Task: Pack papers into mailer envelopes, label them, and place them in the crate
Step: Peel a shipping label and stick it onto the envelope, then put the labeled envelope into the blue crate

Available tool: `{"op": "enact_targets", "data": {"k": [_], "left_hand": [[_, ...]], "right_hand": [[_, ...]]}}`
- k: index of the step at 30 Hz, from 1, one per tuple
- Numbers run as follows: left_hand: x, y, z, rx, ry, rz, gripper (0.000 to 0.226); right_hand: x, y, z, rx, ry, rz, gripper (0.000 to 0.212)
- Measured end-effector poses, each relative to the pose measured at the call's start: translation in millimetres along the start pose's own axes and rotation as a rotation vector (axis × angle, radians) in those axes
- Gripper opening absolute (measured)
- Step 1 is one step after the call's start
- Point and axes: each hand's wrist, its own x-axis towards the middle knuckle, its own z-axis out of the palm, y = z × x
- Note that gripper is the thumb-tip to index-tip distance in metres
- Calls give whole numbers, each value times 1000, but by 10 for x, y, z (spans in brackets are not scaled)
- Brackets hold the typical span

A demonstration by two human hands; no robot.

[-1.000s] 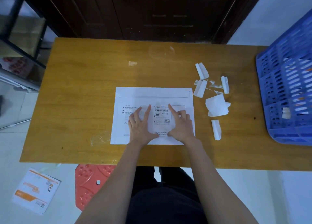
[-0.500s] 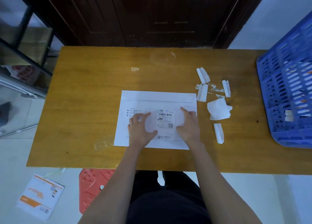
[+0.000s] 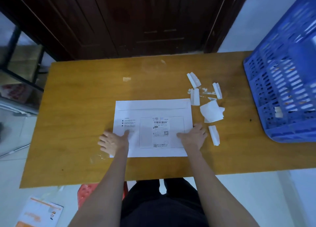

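A white mailer envelope point(image 3: 152, 107) lies flat on the wooden table point(image 3: 82, 93), flap edge away from me. A shipping label point(image 3: 160, 132) with barcode and QR code is stuck near its middle. My left hand point(image 3: 112, 141) lies at the envelope's lower left edge, thumb on the paper and fingers spread onto the table. My right hand point(image 3: 193, 136) lies at the lower right edge, thumb on the paper and fingers over the side. The blue plastic crate point(image 3: 280, 93) stands tilted at the table's right end.
Several torn white backing strips and scraps point(image 3: 212, 112) lie between the envelope and the crate. A crumpled clear film point(image 3: 98, 156) sits by my left hand. A red stool point(image 3: 85, 192) and an orange-printed mailer point(image 3: 41, 213) are on the floor.
Both hands slid apart from the label at the middle out to the envelope's left and right lower edges. The camera view shifted closer.
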Motion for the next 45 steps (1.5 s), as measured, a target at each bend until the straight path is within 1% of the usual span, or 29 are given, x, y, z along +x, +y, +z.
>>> {"op": "enact_targets", "data": {"k": [2, 5, 8, 9, 11, 12, 13, 14, 16, 17, 19, 20, 21, 22, 23, 24, 25, 26, 27, 28, 29, 31, 34, 37, 39, 41, 43, 44, 45], "left_hand": [[16, 11, 4, -17, -28, -4, 95], [57, 33, -31, -60, -74, -50, 96], [90, 88, -109, 11, -91, -49, 94], [73, 140, -141, 61, -52, -7, 89], [-47, 321, -180, 50, 9, 202, 74], [-151, 458, -213, -22, -33, 347, 66], [-288, 614, -263, -94, -130, 473, 59], [-440, 779, -322, -114, -261, 553, 61], [-740, 1089, -475, 14, -483, 590, 89], [-875, 1214, -562, 99, -544, 573, 106], [-1072, 1370, -722, 177, -631, 553, 133], [-1123, 1406, -784, 189, -657, 554, 140], [-1156, 1434, -847, 196, -670, 550, 139], [-1182, 1458, -918, 208, -674, 554, 127], [-1203, 1471, -993, 222, -653, 580, 104], [-1223, 1483, -1080, 230, -602, 641, 74], [-1248, 1496, -1177, 236, -550, 704, 46], [-1278, 1507, -1294, 259, -524, 751, 27], [-1310, 1516, -1405, 279, -519, 778, 19], [-1334, 1521, -1516, 289, -530, 793, 15], [-1348, 1528, -1618, 278, -552, 801, 14], [-1357, 1540, -1859, 171, -617, 802, 19], [-1194, 1522, -2133, -187, -758, 764, 19], [-836, 1344, -2237, -547, -885, 600, 15], [-471, 1120, -2166, -691, -963, 446, 19], [-88, 840, -2001, -681, -986, 304, 39], [211, 609, -1764, -523, -909, 220, 62], [330, 513, -1625, -467, -867, 178, 63], [379, 441, -1502, -449, -820, 136, 53]], "right_hand": [[27, 19, 16, 37, -27, 29, 74], [61, 36, -86, 242, -92, 76, 59], [59, 6, -278, 406, -224, 55, 41], [63, -17, -337, 489, -289, 45, 36], [65, -66, -452, 666, -436, 34, 32], [62, -102, -526, 707, -507, 14, 33], [57, -142, -606, 733, -581, -4, 34], [49, -178, -680, 766, -654, -30, 36], [34, -227, -804, 888, -791, -82, 40], [32, -241, -845, 947, -856, -101, 50], [49, -256, -876, 1019, -943, -105, 78], [53, -271, -859, 1045, -964, -113, 85], [42, -300, -835, 1067, -1010, -147, 85], [35, -329, -795, 1078, -1022, -187, 80], [33, -354, -749, 1096, -1022, -211, 73], [49, -377, -698, 1105, -996, -195, 66], [63, -403, -653, 1097, -937, -156, 55], [67, -423, -610, 1049, -849, -124, 43], [74, -429, -551, 957, -759, -84, 35], [77, -423, -488, 846, -691, -41, 34], [66, -416, -436, 758, -661, 1, 40], [19, -429, -345, 659, -665, 55, 55], [-46, -493, -326, 597, -712, 42, 65], [-36, -517, -316, 635, -755, 8, 57], [27, -480, -317, 746, -700, 45, 49], [87, -402, -348, 795, -565, 109, 37], [160, -319, -395, 798, -435, 87, 25], [167, -305, -432, 815, -385, 68, 20], [193, -291, -443, 837, -339, 55, 18]]}}
